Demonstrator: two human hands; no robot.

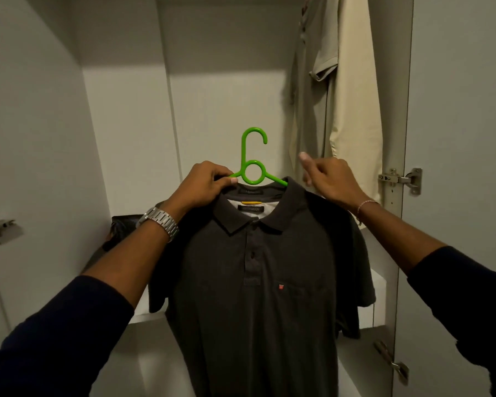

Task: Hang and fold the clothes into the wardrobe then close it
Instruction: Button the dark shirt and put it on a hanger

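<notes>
Before the open wardrobe [121, 116], the left hand [205, 181] pinches the green hanger [252, 164] and collar so the dark polo shirt [258, 282] hangs straight, while the right hand [331, 179], fingers curled, grips its shoulder, apparently steadying it.

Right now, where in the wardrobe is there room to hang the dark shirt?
The free patch is the bare space between the wardrobe's left wall and the beige clothes already hanging on the right. The right side by the door hinge is crowded. The left hand grips the green hanger carrying the dark shirt.
</notes>
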